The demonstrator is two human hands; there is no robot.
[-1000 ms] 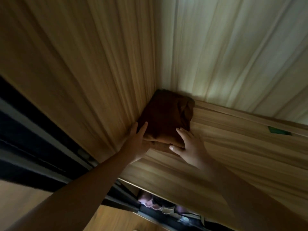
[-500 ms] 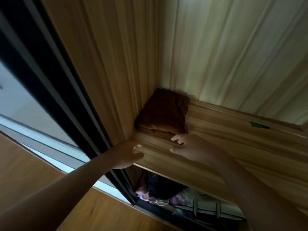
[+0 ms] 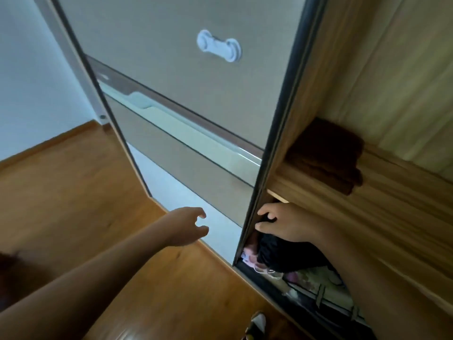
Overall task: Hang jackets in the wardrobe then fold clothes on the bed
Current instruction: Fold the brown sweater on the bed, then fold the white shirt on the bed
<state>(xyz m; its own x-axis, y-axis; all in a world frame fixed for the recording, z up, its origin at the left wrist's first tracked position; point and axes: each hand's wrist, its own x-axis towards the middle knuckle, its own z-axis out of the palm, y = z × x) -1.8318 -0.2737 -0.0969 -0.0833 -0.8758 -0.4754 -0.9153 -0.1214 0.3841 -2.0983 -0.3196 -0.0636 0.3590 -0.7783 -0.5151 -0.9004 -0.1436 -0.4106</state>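
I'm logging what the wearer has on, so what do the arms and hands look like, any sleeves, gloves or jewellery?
The left arm and right arm are bare, with no sleeves in view. The left hand and right hand are ungloved; no watch, ring or bracelet shows.

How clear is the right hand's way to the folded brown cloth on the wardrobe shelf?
Probably clear, yes. The right hand is beside the edge of the sliding door, just below the shelf; the brown cloth lies uncovered above it in the open section, with nothing between.
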